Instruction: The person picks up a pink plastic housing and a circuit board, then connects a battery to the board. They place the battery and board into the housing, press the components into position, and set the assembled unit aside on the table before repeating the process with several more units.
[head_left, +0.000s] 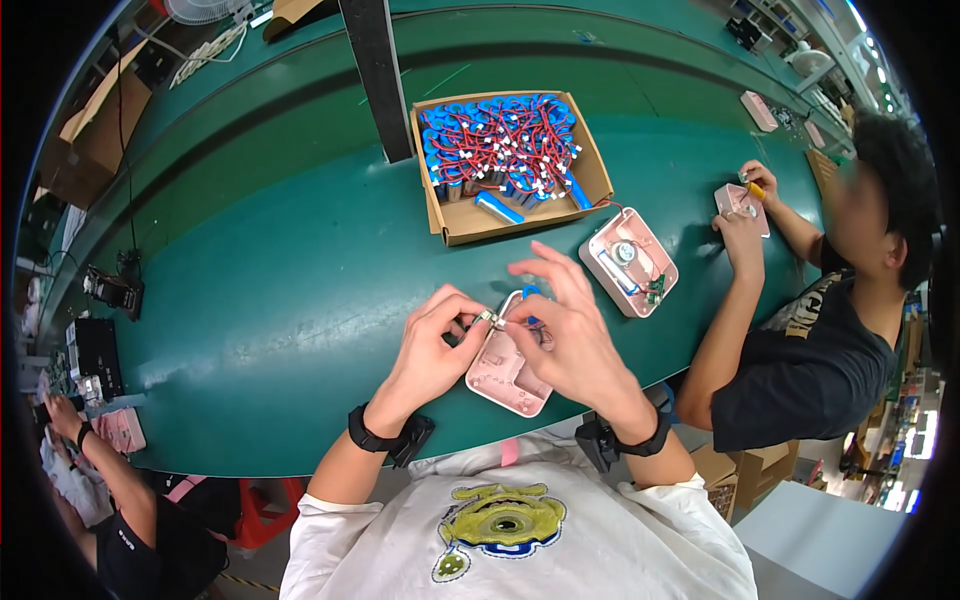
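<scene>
Over an open pink plastic housing (490,378), my two hands meet at their fingertips. My left hand (428,340) is closed in a pinch on a small circuit board (484,317), mostly covered by the fingers. Thumb and forefinger of my right hand (578,345) pinch a small white plug (499,322) against it, while its other fingers spread upward. Part of something blue (531,292), perhaps a battery, shows behind the right fingers. The housing lies tilted on the green table, its inside facing up.
Ahead stands a cardboard box (470,232) of blue batteries with red wires and white plugs. To its right lies another pink housing (598,262) with a round speaker, battery and green board. A co-worker (800,330) at right handles a similar housing. A dark post (378,80) rises behind.
</scene>
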